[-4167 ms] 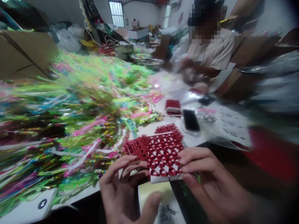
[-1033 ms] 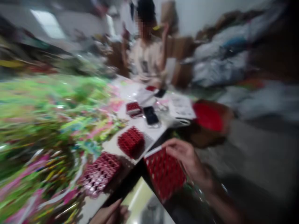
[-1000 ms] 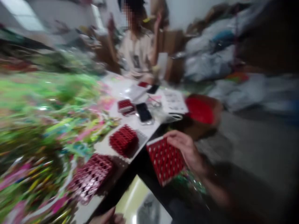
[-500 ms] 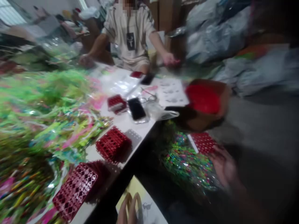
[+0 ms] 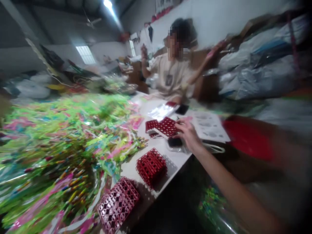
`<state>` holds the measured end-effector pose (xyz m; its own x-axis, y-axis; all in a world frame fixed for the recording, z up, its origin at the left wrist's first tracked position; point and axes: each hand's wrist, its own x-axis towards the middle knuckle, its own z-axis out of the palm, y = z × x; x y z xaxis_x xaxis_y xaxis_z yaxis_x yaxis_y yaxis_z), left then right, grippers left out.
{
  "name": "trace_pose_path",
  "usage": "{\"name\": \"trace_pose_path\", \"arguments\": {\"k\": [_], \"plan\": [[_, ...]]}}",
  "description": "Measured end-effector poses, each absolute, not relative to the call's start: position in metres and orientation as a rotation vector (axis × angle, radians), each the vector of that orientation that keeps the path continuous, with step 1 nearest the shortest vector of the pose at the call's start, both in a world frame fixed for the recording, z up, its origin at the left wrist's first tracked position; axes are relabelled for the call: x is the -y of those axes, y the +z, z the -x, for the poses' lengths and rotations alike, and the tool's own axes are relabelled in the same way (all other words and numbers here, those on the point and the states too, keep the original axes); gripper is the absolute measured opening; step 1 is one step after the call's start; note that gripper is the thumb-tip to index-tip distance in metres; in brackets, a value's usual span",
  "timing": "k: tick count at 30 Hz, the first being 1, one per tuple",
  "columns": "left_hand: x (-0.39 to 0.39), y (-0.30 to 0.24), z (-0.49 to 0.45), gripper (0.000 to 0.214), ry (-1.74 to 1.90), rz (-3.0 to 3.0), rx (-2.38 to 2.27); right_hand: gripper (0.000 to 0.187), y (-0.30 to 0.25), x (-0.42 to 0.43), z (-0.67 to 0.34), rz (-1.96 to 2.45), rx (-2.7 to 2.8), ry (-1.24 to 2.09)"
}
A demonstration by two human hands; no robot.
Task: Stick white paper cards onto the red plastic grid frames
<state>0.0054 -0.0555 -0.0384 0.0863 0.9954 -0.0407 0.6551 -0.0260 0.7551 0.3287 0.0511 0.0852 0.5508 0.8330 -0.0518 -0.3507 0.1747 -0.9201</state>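
My right hand [image 5: 188, 131] reaches out over the table from the right, fingers closed on the edge of a red, white-dotted flat piece with a white edge [image 5: 168, 126]. Just left of it lies a similar red dotted piece [image 5: 151, 124], partly covered. Under my hand is a dark phone-like object in clear plastic [image 5: 175, 143]. Nearer along the table edge stand two red openwork lattice stacks, a dark red one [image 5: 151, 167] and a shinier one [image 5: 118, 204]. My left hand is out of view.
Shiny green, pink and yellow strips [image 5: 73, 139] cover the left of the table. A printed sheet [image 5: 211, 126] lies beyond my hand, near a red container [image 5: 246, 136]. Below right is a bag of colourful bits [image 5: 212, 201]. Opposite sits a person [image 5: 170, 74] with both arms raised.
My right hand has carried the red dotted piece from beside the bag up over the table. My left hand and its yellow-and-white paper have left view. The camera tilted up; the person raised both arms.
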Motion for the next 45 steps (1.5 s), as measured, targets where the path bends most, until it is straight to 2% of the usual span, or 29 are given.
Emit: {"name": "trace_pose_path", "arguments": {"k": [5,10,15,20,23,25,26,27,30,32,35,39,45], "plan": [[-0.031,-0.008,-0.008,0.045,1.021,-1.594,-1.586,0.020,0.082,-0.134,-0.309,1.101,0.582,0.923],[-0.046,0.009,-0.004,0.044,1.197,-1.407,-1.514,0.026,0.069,-0.135,-0.292,1.185,0.696,0.989],[0.019,-0.003,0.018,0.040,1.111,-1.186,-1.476,0.025,0.077,-0.118,-0.294,1.383,0.905,1.147],[0.134,0.010,0.037,0.063,0.958,-0.841,-1.484,0.027,0.094,-0.094,-0.292,1.514,1.040,1.144],[0.157,0.028,0.029,0.061,0.938,-0.549,-1.277,0.037,0.099,-0.031,-0.282,1.455,1.185,1.143],[0.155,0.029,0.024,0.051,0.883,-0.529,-1.177,0.044,0.099,0.030,-0.276,1.410,1.357,1.304],[0.153,0.027,0.023,0.046,0.829,-0.552,-1.146,0.044,0.096,0.061,-0.273,1.349,1.612,1.369],[0.151,0.022,0.022,0.042,0.764,-0.579,-1.115,0.040,0.091,0.089,-0.271,1.440,1.809,1.309],[0.150,0.003,0.019,0.043,0.658,-0.661,-1.048,0.057,0.063,0.144,-0.259,1.498,2.106,1.141],[0.149,-0.010,0.016,0.045,0.715,-0.741,-1.081,0.058,0.038,0.158,-0.249,1.486,2.004,1.151],[0.143,-0.022,0.012,0.036,0.794,-0.818,-1.190,0.049,0.006,0.166,-0.236,1.526,1.666,1.182],[0.126,-0.026,0.013,0.030,0.664,-0.837,-1.209,0.046,-0.012,0.181,-0.232,1.615,1.611,1.031],[0.103,-0.043,0.006,0.031,0.414,-0.885,-1.151,0.070,-0.024,0.177,-0.244,1.492,2.064,0.652]]}}
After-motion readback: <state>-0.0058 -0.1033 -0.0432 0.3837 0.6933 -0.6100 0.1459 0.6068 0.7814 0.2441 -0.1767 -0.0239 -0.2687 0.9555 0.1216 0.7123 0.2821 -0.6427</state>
